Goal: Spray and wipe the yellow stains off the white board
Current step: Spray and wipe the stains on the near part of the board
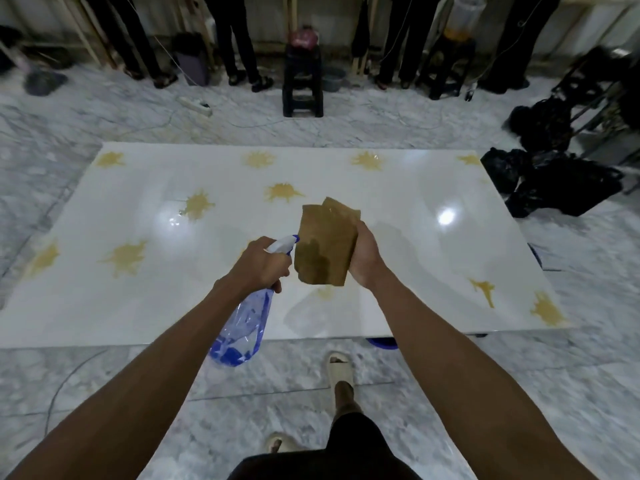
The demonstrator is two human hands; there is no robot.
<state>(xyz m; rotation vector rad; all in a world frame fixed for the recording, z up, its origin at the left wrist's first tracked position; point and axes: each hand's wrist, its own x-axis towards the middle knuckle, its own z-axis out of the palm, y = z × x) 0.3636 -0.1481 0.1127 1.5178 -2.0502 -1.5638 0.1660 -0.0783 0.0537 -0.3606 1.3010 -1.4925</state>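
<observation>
Left hand [260, 263]: closed round the neck of a clear blue spray bottle [242, 327], white-and-blue nozzle aimed at the cloth; right hand [365, 254]: gripping a folded brown cloth [325, 242], held upright, lower part darker and damp; both raised above the near edge of the white board [398, 258], which lies flat on the marble floor [104, 375]; yellow stains [126, 256] scattered over the board; black stool [303, 84] beyond its far side.

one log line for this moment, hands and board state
left hand: holds spray bottle | right hand: holds brown cloth above board | yellow stains: many remain
</observation>
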